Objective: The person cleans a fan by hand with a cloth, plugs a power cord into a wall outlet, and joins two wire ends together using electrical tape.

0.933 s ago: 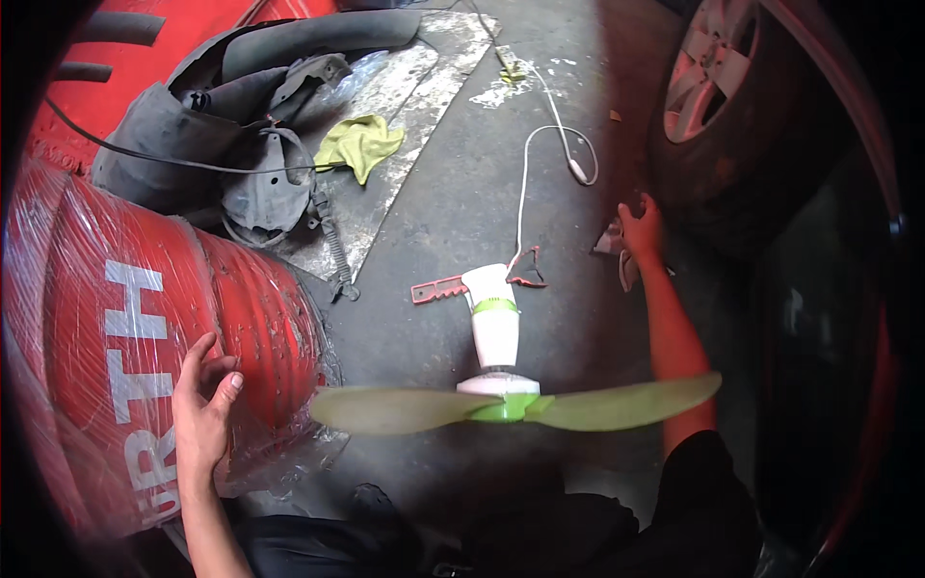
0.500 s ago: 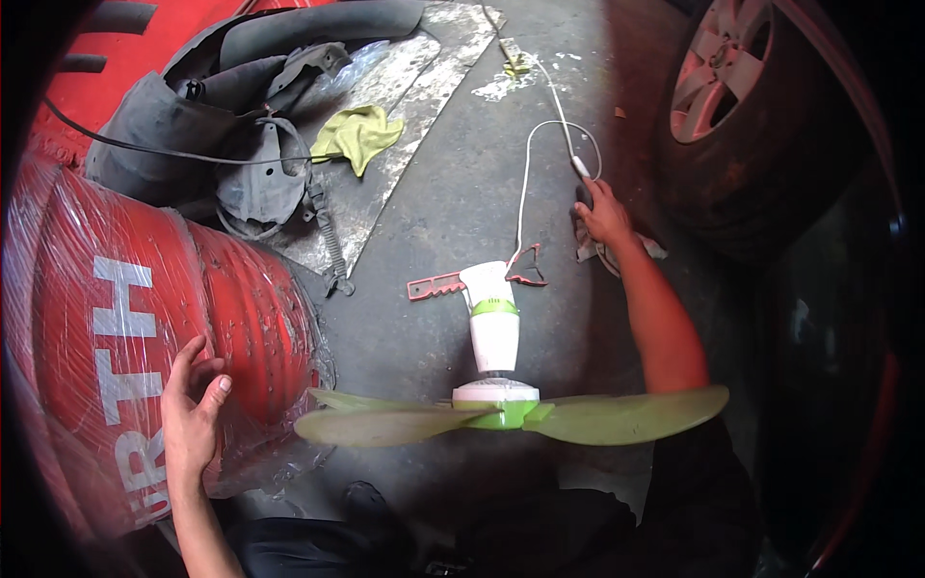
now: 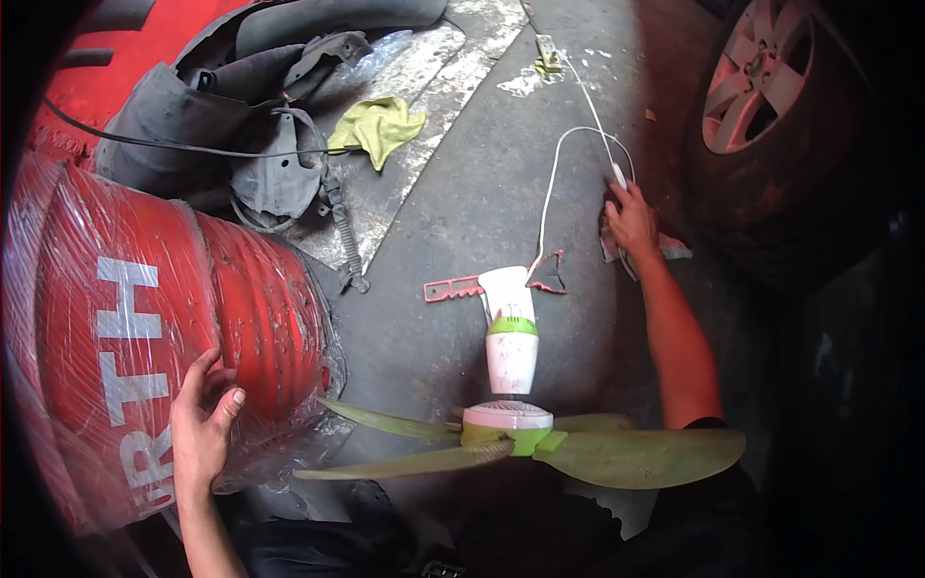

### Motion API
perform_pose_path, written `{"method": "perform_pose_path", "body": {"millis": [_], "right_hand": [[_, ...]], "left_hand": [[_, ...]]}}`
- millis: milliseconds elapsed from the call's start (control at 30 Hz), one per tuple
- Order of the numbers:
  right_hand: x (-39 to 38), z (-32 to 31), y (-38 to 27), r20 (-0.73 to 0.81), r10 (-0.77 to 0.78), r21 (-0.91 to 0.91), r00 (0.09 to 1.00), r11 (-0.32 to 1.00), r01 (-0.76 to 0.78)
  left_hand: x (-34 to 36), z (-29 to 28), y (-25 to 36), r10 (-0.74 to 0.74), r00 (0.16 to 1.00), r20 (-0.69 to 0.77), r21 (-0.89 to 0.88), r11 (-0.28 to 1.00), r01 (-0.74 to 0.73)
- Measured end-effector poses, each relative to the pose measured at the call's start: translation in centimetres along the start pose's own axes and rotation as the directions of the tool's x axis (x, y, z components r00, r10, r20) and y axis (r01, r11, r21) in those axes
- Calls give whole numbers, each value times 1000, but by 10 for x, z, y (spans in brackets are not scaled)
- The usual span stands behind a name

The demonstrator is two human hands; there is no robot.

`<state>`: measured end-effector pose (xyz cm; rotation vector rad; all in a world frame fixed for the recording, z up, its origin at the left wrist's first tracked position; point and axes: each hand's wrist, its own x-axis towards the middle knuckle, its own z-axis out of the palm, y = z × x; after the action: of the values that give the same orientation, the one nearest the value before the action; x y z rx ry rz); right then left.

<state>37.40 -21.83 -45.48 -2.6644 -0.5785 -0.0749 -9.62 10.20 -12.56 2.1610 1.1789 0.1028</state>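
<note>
A small electric fan with a white and green body [image 3: 511, 328] and pale green blades [image 3: 641, 458] is in front of me, its blades nearest my lap. A red toothed bar [image 3: 453, 290] crosses behind its base. From the base a white cord [image 3: 542, 207] loops away over the floor to a slim white piece [image 3: 619, 175]. My right hand [image 3: 633, 223] is at that piece, fingers closed around the cord there; the exact grip is partly hidden. My left hand [image 3: 204, 424] hovers beside the wrapped red drum [image 3: 260, 318], fingers apart, holding nothing.
A wheel with a tyre [image 3: 771, 87] stands at the right. Black plastic car parts [image 3: 183, 120] and a yellow-green cloth [image 3: 378, 130] lie at the far left. The cord runs on to a socket piece [image 3: 548, 53]. A crumpled rag [image 3: 674, 250] lies by my right hand.
The view has shifted, so most floor things sit farther right. The fan's blades look more spread out and lower. My right hand stays at the white piece; my left hand stays by the drum.
</note>
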Motion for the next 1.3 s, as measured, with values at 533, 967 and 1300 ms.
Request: {"method": "perform_pose_path", "body": {"millis": [533,967,1300], "right_hand": [[50,-48,-8,171,93,-148,981,987,-68],[45,-68,-44,74,90,45,993,995,-94],[16,-61,-35,73,78,116,994,990,-86]], "left_hand": [[5,-12,-15,85,995,43,4,996,-85],[12,-11,-24,72,997,39,74,994,-75],[11,-13,-24,101,991,84,123,986,-110]]}}
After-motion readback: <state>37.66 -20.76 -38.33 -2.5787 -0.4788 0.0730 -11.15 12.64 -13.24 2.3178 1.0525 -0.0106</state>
